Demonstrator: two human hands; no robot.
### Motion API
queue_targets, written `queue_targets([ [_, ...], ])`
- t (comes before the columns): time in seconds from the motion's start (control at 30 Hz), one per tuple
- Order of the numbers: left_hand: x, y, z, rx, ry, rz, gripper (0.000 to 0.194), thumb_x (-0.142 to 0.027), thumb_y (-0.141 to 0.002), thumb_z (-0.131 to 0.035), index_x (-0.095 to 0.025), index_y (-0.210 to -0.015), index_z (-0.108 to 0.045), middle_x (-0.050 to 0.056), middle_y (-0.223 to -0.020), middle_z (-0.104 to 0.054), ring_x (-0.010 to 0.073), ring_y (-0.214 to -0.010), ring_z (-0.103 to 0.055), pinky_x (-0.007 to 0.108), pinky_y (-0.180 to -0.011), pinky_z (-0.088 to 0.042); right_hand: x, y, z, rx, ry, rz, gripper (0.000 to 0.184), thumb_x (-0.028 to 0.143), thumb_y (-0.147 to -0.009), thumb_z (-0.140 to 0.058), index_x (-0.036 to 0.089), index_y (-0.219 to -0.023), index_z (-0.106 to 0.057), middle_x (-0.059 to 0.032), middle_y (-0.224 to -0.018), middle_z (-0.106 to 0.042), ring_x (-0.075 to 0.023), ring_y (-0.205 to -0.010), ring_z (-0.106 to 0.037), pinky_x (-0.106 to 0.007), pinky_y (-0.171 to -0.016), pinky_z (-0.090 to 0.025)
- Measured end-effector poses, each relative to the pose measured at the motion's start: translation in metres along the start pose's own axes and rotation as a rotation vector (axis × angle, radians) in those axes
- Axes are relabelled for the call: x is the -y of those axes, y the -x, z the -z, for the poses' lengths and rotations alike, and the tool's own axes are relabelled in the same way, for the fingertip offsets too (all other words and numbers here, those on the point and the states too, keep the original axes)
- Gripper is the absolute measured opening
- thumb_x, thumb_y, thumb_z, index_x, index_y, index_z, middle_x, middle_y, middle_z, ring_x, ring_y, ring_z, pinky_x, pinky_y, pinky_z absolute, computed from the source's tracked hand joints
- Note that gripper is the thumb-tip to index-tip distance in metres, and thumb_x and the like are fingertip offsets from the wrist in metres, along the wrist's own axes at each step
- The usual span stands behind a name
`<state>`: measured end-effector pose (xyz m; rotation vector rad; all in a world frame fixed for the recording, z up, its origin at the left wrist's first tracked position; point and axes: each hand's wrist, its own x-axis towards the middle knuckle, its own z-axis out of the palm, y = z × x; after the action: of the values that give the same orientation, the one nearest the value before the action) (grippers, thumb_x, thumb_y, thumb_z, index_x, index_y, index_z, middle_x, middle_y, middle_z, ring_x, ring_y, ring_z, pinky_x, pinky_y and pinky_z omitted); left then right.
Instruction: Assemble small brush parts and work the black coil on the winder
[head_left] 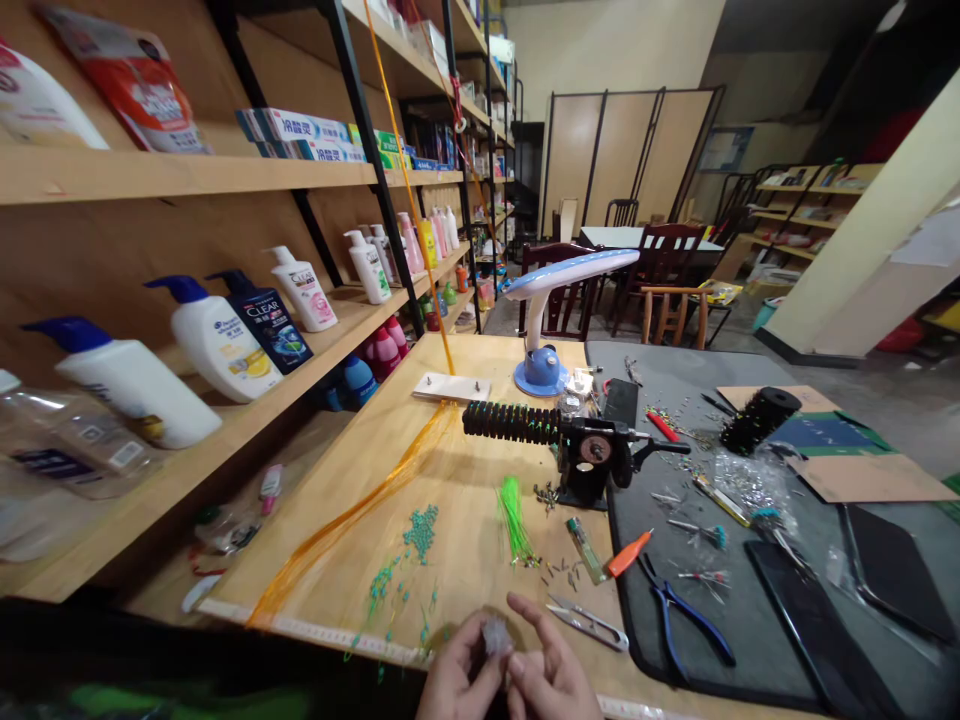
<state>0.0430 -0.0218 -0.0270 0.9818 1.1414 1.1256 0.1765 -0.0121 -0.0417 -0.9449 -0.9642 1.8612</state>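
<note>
At the bottom centre of the frame, the left hand [450,675] is curling nearly closed, pinching a small piece of translucent plastic [495,636] between thumb and fingers. The right hand [551,680] is hovering just beside it, index finger pointing out, the others folding in; whether it's gripping anything, I can't tell. Thread snips [592,624] are lying lower right of centre, turquoise beads [421,532] spreading lower left

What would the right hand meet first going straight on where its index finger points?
The right hand would likely meet the orange threads, passing between teal beads and green strands; depth is unclear.
</note>
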Motion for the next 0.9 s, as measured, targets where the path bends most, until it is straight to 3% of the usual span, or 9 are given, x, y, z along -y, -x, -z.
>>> queue_targets([
  [0.2, -0.0028, 0.0015, 0.0001, -0.011, -0.023, -0.014, 0.035, -0.053, -0.077, -0.069, -0.018, -0.080, -0.067, 0.001, -0.073, -0.061, 0.0189, -0.073, -0.057, 0.026, -0.070, -0.047, -0.0124, -0.0026, 0.0012, -0.021, 0.000, 0.039, 0.100, 0.073, -0.067, -0.066, 0.005, -0.134, -0.036, 0.0092, -0.037, -0.052, -0.0057, -0.028, -0.025, -0.018, -0.034, -0.021],
  [0.47, -0.0039, 0.0022, -0.0014, -0.079, -0.012, 0.022, 0.033, -0.050, -0.074, -0.073, -0.018, -0.077, -0.065, 0.000, -0.071, -0.060, 0.0189, -0.073, -0.056, 0.026, -0.070, -0.047, -0.0077, 0.0018, -0.0031, 0.105, -0.040, 0.016, 0.119, 0.071, -0.069, -0.068, -0.001, -0.146, -0.013, 0.0122, -0.038, -0.049, -0.0058, -0.029, -0.025, -0.017, -0.034, -0.021],
  [0.9, -0.0054, 0.0042, -0.0016, -0.079, -0.010, 0.020, 0.033, -0.051, -0.074, -0.073, -0.018, -0.077, -0.065, 0.000, -0.070, -0.061, 0.0183, -0.071, -0.056, 0.025, -0.068, -0.046, -0.0082, 0.0016, -0.0027, 0.119, -0.069, 0.013, 0.121, 0.068, -0.071, -0.068, -0.004, -0.146, -0.007, 0.0091, -0.040, -0.054, -0.0053, -0.028, -0.024, -0.017, -0.031, -0.017],
])
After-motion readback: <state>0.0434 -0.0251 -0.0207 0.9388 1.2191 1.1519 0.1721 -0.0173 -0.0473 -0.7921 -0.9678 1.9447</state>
